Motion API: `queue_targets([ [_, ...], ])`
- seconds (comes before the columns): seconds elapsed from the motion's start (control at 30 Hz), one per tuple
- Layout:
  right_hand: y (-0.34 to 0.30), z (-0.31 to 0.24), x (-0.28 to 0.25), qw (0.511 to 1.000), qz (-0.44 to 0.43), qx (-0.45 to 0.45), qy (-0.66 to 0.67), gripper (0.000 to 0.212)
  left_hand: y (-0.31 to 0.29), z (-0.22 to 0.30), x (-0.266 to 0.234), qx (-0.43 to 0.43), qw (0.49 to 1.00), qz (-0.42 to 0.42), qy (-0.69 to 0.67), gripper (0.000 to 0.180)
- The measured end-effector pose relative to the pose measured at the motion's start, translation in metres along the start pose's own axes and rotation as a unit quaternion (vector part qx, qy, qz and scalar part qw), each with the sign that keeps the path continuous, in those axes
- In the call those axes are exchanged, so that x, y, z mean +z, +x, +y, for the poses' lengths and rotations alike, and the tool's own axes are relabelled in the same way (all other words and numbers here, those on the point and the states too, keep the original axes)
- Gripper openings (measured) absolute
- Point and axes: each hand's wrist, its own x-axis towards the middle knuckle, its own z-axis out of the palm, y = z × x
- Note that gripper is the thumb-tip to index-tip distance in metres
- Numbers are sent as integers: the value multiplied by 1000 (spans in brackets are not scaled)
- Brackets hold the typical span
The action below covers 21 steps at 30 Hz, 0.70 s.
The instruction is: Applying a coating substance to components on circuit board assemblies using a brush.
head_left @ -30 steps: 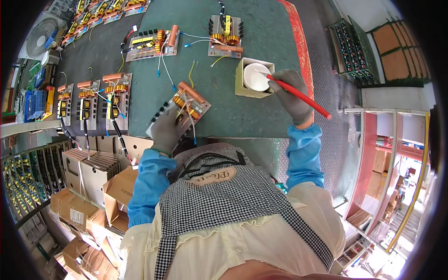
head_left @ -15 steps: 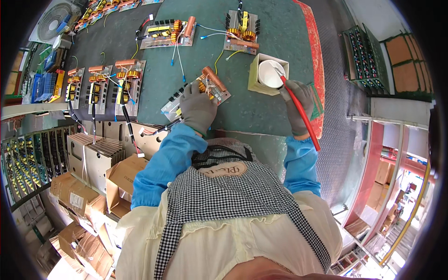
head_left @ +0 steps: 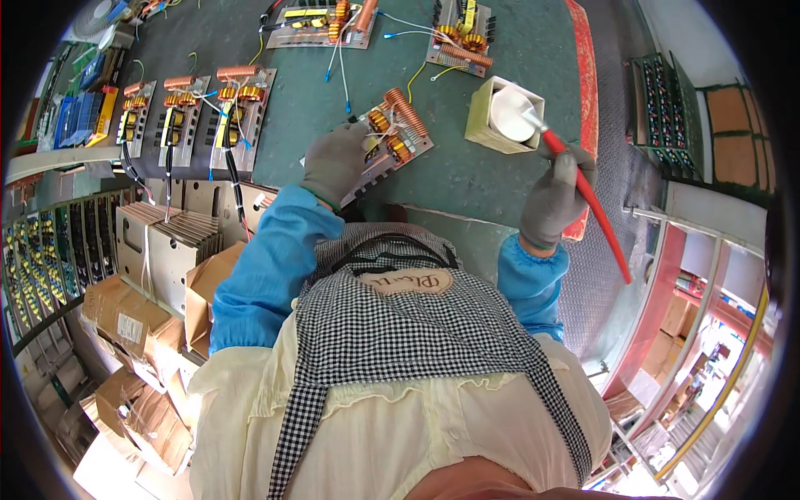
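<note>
Circuit board (head_left: 387, 142) lies on the green bench under the left hand (head_left: 335, 162), fingers curled on its edge. Right hand (head_left: 554, 196), fist closed around the red brush (head_left: 587, 200), now dips it into the white pot (head_left: 510, 115), reloading paste.

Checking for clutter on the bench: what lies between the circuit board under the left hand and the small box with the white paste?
In the head view, only bare green mat separates the circuit board from the box; nothing lies there.
</note>
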Motion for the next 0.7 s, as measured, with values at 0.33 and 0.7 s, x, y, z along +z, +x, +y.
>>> queue_targets([
  [0.33, -53, 23, 84, 936, -265, 85, -215, 9, -17, -35, 16, 116, 985, 107, -74, 29],
  [0.7, -54, 57, 122, 787, -421, 0, -451, 20, -14, -56, 15, 205, 966, 91, -126, 55],
])
